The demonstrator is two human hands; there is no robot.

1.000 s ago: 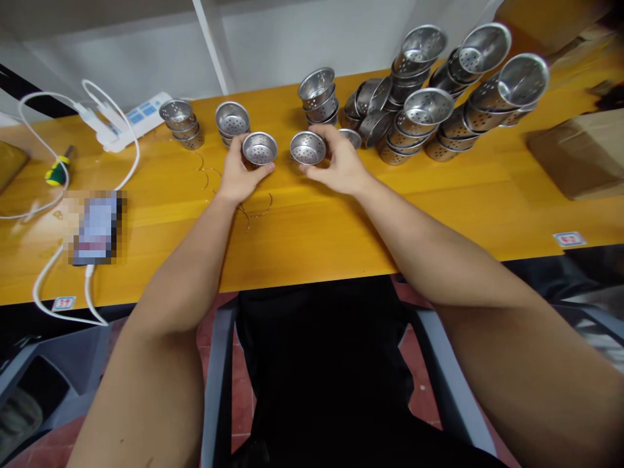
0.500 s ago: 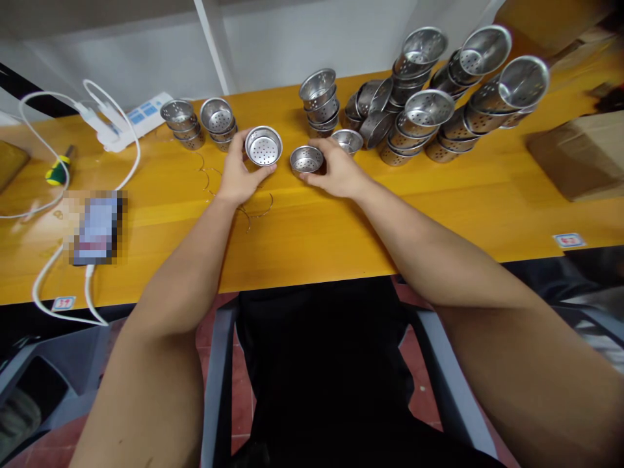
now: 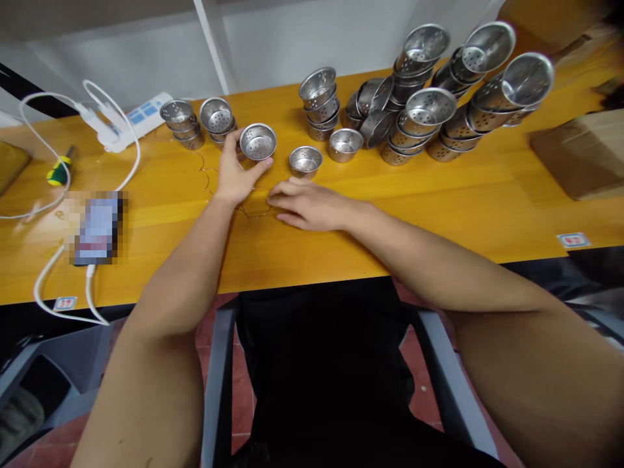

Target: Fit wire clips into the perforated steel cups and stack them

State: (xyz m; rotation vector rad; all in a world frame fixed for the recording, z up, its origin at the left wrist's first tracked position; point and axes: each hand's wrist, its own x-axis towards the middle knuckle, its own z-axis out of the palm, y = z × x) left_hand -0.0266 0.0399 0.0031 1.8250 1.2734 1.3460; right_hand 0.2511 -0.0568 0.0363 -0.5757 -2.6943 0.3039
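— How much room do you have around your hands?

— Plenty towards me. My left hand (image 3: 235, 174) sits well in from the near edge of the yellow wooden bench (image 3: 341, 247), and the stretch between my forearms is bare wood. To the far side it is tighter: two short stacks of strainers (image 3: 197, 122) stand just beyond my left fingers, and a single strainer cup (image 3: 305, 160) stands just past my right fingertips, another one (image 3: 345, 143) beside it.

— What are the hands doing?

— My left hand is clamped on a perforated steel cup (image 3: 258, 141), thumb on its near rim, fingers round the far side. My right hand (image 3: 305, 205) lies flat and low, fingers stretched out close together towards the left, palm down. Thin wire rings (image 3: 253, 211) lie at its fingertips; whether I am touching one I cannot tell.

— And the rest of the surface?

— A big heap of stacked cups (image 3: 439, 97) leans over at the far right, near a brown cardboard box (image 3: 580, 153). On the left are a white power strip (image 3: 131, 120) with its cable, a small screwdriver (image 3: 58, 170) and a phone (image 3: 95, 227). A white wall closes the far side.

— Which way does the cup you hold face?

— Mouth up and tipped slightly towards me, so its holed bottom shows; its axis is near upright.
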